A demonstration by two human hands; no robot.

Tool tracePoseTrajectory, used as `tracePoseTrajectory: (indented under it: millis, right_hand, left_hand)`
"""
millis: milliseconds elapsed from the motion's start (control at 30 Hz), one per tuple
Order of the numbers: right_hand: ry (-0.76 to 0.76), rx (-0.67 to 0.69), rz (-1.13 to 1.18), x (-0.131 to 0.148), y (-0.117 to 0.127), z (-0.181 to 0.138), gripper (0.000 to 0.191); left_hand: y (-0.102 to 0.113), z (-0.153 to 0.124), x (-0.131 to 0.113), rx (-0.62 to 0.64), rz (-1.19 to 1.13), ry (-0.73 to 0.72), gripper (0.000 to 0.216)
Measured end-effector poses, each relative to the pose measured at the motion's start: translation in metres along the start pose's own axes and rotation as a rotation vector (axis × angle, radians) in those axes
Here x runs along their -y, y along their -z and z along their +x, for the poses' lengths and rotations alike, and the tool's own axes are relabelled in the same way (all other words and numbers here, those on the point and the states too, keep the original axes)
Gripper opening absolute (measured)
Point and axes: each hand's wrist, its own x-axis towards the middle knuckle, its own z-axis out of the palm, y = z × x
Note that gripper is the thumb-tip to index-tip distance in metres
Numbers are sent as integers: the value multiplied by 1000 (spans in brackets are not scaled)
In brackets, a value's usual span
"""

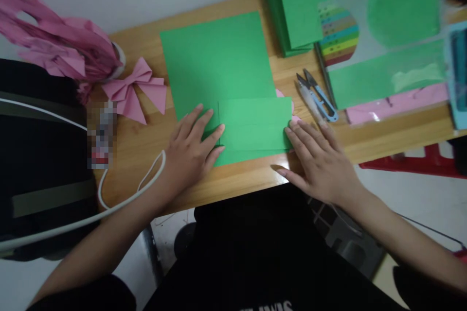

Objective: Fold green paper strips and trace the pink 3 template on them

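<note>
A smaller green paper rectangle, with a faint crease across it, lies over a larger green sheet near the table's front edge. My left hand rests at the rectangle's left edge, fingers spread, its fingertips on the green paper. At the right edge, my right hand lies flat with fingers stretched and the thumb apart; its fingertips touch the paper's side. Bits of pink paper peek out along the right side of the rectangle. Neither hand grips anything.
Blue-handled thread snips lie right of the paper. Behind them are a stack of green paper and a clear paper pack. On the left are a pink paper bow, pink crumpled paper and a white cable.
</note>
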Motion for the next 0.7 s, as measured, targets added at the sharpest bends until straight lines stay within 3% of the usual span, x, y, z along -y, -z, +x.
tracePoseTrajectory:
  millis: [133, 333, 433, 600, 700]
  right_hand:
    - [48, 30, 33, -14, 9, 12, 68]
    - [121, -97, -233, -8, 13, 33, 40]
    - [118, -135, -281, -3, 13, 35, 39]
    - [107, -88, -225, 9, 8, 45, 56]
    - [223, -21, -171, 20, 3, 63, 43]
  left_hand:
    - [-2, 3, -8, -57, 56, -35, 36]
    - [-7, 15, -16, -86, 225, -236, 40]
    - [-10, 19, -14, -75, 150, -325, 34]
    - [-13, 24, -11, -91, -12, -355, 31]
    - [-10, 29, -13, -122, -119, -305, 32]
